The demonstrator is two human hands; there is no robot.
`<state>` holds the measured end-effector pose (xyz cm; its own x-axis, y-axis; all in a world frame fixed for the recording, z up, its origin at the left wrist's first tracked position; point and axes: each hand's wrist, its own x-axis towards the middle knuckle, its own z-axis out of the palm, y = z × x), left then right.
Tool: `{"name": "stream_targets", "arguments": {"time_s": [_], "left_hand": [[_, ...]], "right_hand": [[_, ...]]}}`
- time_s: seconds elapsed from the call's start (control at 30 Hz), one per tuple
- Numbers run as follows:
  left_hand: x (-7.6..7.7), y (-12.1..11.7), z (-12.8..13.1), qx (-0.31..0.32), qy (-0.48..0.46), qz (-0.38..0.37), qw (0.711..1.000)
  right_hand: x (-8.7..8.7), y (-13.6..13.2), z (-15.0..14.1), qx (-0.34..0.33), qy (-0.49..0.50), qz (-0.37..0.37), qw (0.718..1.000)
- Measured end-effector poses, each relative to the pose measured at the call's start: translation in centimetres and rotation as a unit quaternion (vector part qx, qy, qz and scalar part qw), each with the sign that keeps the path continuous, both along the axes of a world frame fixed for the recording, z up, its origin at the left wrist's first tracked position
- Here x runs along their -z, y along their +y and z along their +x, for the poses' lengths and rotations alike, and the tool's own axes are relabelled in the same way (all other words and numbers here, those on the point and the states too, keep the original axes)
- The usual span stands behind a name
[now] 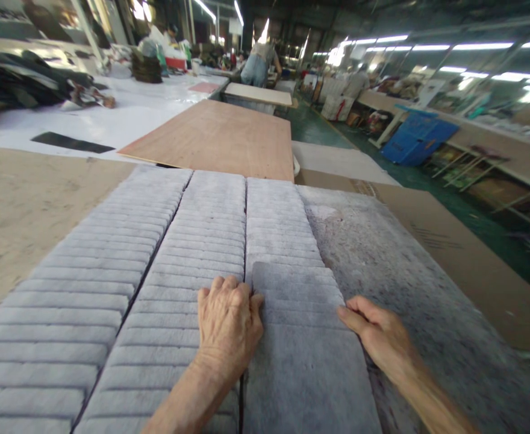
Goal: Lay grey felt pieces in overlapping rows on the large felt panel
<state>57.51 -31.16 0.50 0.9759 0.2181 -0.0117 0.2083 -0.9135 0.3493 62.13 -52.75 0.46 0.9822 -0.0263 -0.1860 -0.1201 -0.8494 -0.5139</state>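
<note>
Three rows of overlapping grey plush fabric pieces run away from me: a left row, a middle row and a right row. Over the near part of the right row lies one larger-looking grey fabric piece. My left hand is closed at its left edge, thumb on the edge and the other fingers curled out of sight over the middle row. On the opposite edge, my right hand pinches the fabric between thumb and fingers. What lies under the fabric is hidden.
A speckled grey felt sheet covers the table to the right, beside brown cardboard. Beyond the rows lies a plywood board. A blue crate stands across the aisle. Further back, a person bends over a table.
</note>
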Motion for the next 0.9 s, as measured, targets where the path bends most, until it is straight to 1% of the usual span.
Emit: {"name": "stream_targets", "arguments": {"time_s": [0.1,0.3,0.57,0.8,0.9], "left_hand": [[0.2,0.0,-0.1,-0.002,-0.007,0.001,1.0],[0.5,0.0,0.0,0.003,0.0,0.004,1.0],[0.4,-0.5,-0.1,-0.008,0.003,0.026,1.0],[0.5,-0.7,-0.1,-0.018,-0.007,0.04,0.999],[0.5,-0.9,-0.1,-0.02,-0.015,0.047,0.999]], "right_hand": [[-0.1,0.2,0.0,0.008,0.007,-0.01,1.0],[-0.3,0.8,-0.2,-0.001,-0.022,-0.01,1.0],[0.5,0.5,-0.4,0.002,-0.052,-0.004,0.999],[0.4,0.4,-0.3,-0.015,-0.053,-0.015,0.998],[0.8,0.6,-0.6,-0.008,-0.063,-0.022,0.998]]}}
